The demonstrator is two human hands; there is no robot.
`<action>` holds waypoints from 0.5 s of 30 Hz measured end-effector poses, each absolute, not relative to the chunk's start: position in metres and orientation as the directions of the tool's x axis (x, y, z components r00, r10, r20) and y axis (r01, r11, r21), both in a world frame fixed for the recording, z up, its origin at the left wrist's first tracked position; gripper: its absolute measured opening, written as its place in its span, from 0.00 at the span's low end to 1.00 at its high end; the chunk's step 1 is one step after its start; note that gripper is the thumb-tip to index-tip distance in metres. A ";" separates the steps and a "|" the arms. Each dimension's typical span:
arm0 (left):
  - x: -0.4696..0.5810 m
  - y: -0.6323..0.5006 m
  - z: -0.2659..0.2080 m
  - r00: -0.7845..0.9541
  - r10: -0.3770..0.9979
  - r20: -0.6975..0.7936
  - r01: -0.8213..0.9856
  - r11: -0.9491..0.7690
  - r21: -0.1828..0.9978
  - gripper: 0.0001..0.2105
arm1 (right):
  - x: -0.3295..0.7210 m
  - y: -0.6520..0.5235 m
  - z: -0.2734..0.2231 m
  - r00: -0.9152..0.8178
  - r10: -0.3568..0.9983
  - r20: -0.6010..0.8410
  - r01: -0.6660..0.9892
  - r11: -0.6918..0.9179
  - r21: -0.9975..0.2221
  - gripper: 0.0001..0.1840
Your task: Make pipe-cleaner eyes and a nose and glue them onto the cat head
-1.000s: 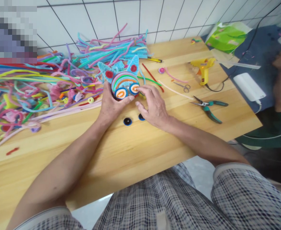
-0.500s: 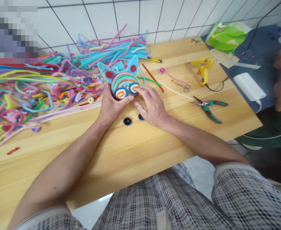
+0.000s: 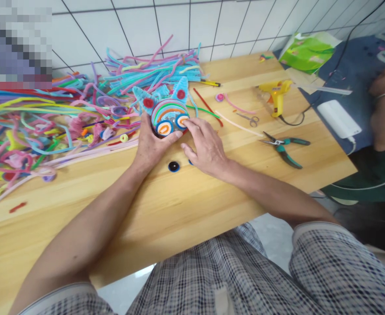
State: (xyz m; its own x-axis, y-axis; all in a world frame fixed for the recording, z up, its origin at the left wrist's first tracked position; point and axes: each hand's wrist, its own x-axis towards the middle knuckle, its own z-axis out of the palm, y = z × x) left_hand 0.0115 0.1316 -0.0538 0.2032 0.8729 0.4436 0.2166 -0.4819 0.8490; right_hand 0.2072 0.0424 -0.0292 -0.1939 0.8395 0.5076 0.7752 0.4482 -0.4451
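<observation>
At the left, loose pipe cleaners [image 3: 25, 105] are heaped on the wooden table [image 3: 140, 210]. Beside them, the left side of a blue-eared figure [image 3: 169, 104] is grasped by the left hand [image 3: 151, 142], its thumb laid along the lower edge; the figure is held just beyond a black disc [image 3: 174, 166]. It is judged light, fuzzy and hardly slippery; the ears [image 3: 181, 91] look soft and easily bent, so the striped body is best gripped by its sides. Nothing is clenched by the right hand [image 3: 207, 146]: the right-hand eye disc [image 3: 180, 122] is touched by its fingertips, thumb spread. Farther right, pliers [image 3: 286, 155] are left lying.
</observation>
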 end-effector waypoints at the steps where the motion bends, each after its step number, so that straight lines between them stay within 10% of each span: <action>1: 0.011 0.131 -0.054 0.203 0.875 0.440 0.218 -0.478 0.851 0.41 | 0.207 0.042 -0.029 -0.192 0.835 0.515 0.770 0.454 -0.449 0.34; 15: 0.004 0.135 -0.055 0.204 0.893 0.401 0.263 -0.444 0.856 0.42 | 0.202 0.043 -0.030 -0.230 0.860 0.456 0.767 0.448 -0.459 0.36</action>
State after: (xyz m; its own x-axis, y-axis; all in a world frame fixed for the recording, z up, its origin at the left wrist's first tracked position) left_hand 0.0038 0.1348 -0.0550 0.2037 0.8933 0.4007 0.2632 -0.4442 0.8564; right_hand 0.2022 0.0430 -0.0300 -0.2298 0.8599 0.4558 0.7667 0.4484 -0.4595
